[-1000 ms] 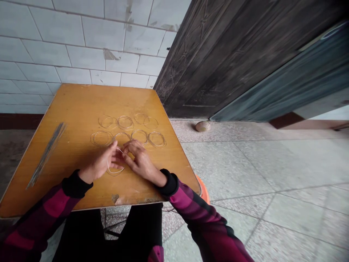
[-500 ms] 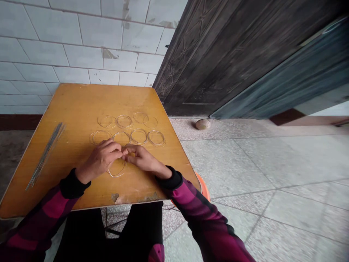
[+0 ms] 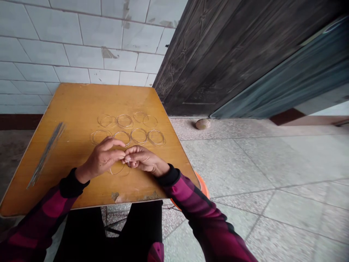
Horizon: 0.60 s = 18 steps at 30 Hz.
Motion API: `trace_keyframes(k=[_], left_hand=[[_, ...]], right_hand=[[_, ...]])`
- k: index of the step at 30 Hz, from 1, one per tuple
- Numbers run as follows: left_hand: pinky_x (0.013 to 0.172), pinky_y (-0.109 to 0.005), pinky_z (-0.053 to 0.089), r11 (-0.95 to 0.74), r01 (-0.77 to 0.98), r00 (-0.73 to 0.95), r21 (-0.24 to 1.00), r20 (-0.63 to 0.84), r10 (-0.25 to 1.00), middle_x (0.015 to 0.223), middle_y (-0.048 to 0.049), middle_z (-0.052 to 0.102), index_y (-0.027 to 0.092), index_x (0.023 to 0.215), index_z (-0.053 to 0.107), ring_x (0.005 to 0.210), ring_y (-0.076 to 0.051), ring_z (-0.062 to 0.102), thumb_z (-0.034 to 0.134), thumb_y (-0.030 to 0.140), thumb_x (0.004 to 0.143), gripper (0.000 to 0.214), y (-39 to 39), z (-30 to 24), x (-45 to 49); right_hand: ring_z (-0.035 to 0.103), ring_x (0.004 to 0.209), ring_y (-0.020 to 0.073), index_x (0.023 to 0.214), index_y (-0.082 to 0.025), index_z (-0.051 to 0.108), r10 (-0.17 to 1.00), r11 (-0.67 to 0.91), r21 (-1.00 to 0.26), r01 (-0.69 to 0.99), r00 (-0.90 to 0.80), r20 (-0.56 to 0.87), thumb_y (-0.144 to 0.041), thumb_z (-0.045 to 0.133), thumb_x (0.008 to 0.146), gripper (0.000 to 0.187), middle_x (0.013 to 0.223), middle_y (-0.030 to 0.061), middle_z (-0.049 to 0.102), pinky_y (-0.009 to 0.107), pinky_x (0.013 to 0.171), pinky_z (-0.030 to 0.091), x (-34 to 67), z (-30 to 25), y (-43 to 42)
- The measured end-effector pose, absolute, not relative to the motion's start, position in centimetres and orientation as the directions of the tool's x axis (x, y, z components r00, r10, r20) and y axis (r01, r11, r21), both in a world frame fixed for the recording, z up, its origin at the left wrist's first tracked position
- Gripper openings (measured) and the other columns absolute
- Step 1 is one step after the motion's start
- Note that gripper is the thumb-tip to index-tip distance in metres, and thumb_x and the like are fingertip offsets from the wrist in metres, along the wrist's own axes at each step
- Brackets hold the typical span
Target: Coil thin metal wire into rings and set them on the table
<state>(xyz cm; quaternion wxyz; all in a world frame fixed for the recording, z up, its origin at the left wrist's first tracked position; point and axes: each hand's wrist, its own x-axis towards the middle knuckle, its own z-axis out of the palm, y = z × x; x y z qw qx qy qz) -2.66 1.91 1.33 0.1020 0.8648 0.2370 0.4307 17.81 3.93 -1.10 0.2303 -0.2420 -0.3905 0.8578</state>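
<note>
A thin wire ring hangs below my fingertips, its upper part hidden by my hands. My right hand is closed, pinching the wire between thumb and fingers. From the left, my left hand meets it, thumb and a finger touching the wire where its ends seem to come together; the index finger is raised. Just beyond my hands lie several wire rings in two rows on the wooden table. A bundle of straight wires lies along the table's left side.
A white tiled wall stands behind the table, with a dark wooden door to the right. A rounded stone sits on the floor by the door. An orange stool shows partly under the table's right edge.
My right hand has rolled so its thumb side faces up more. My left index finger has lifted away from the thumb, and the wire ring has shifted slightly right.
</note>
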Motion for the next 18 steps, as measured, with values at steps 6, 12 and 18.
trace_keyframes(k=[6, 12, 18], left_hand=[[0.105, -0.057, 0.042, -0.859, 0.406, 0.546, 0.312, 0.671, 0.502, 0.141, -0.0227, 0.050, 0.019, 0.150, 0.029, 0.132, -0.036, 0.046, 0.070, 0.060, 0.073, 0.096, 1.7, -0.1, -2.2], [0.105, -0.054, 0.046, -0.795, 0.489, 0.513, 0.358, 0.619, 0.595, 0.139, -0.0242, 0.052, 0.015, 0.152, 0.026, 0.129, -0.035, 0.051, 0.075, 0.050, 0.075, 0.098, 1.8, -1.6, -1.9], [0.105, -0.056, 0.046, -0.835, 0.428, 0.535, 0.345, 0.648, 0.542, 0.139, -0.0236, 0.053, 0.016, 0.151, 0.028, 0.130, -0.036, 0.051, 0.078, 0.052, 0.070, 0.103, 2.2, -1.7, -2.2]], right_hand=[[0.062, 0.061, 0.0052, 0.078, -0.012, 0.070, 0.750, -0.580, -0.664, -0.472, -0.628, -0.208, -0.024, 0.085, 0.069, 0.022, 0.074, -0.0009, 0.070, 0.015, 0.057, 0.053, 16.9, -0.8, 3.3], [0.064, 0.065, 0.0068, 0.080, -0.013, 0.069, 0.787, -0.559, -0.616, -0.555, -0.590, -0.182, -0.023, 0.083, 0.073, 0.018, 0.077, -0.0008, 0.070, 0.018, 0.062, 0.055, 16.0, -0.9, 2.2], [0.064, 0.066, 0.0070, 0.083, -0.014, 0.068, 0.794, -0.531, -0.632, -0.565, -0.592, -0.138, -0.027, 0.082, 0.075, 0.020, 0.079, -0.0014, 0.069, 0.018, 0.064, 0.055, 16.1, -0.8, 2.0]])
